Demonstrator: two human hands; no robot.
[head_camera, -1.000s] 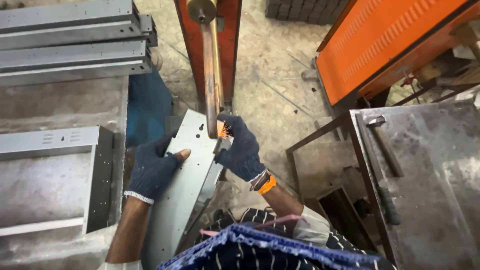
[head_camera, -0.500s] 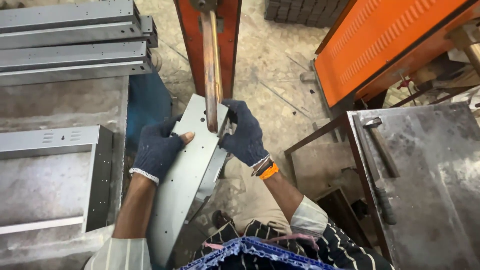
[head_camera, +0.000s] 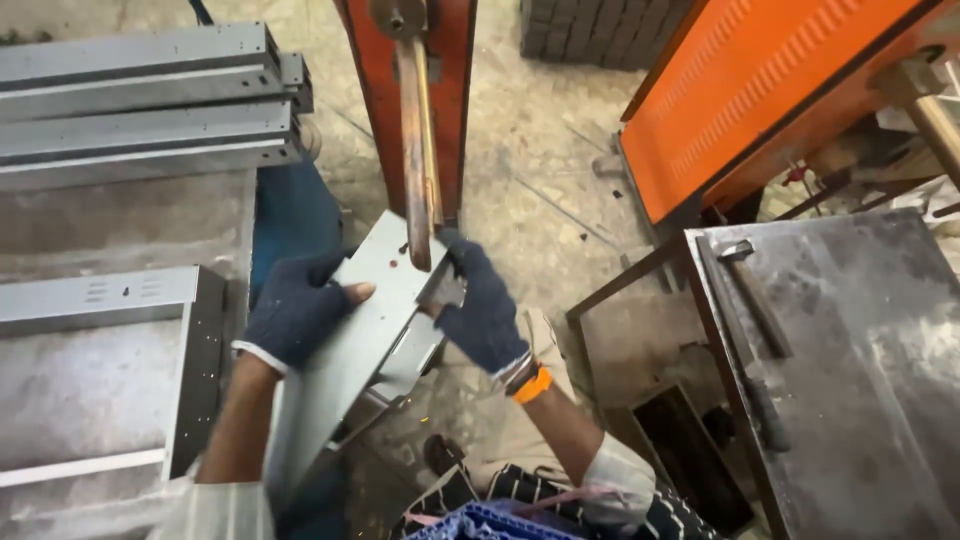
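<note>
Both arms extend forward, forearms bare. Left hand (head_camera: 295, 318), in a dark glove, is closed with thumb exposed. Right hand (head_camera: 483, 308), gloved, is clenched; orange band at wrist.

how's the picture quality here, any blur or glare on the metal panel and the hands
Head view: even, soft daylight, no hard shadows. The panel shows a dull sheen, no blown-out glare. The left hand and right hand are slightly soft but readable. Frame edges bend a little from the wide lens. The striped cloth at the bottom is blurred.
</note>
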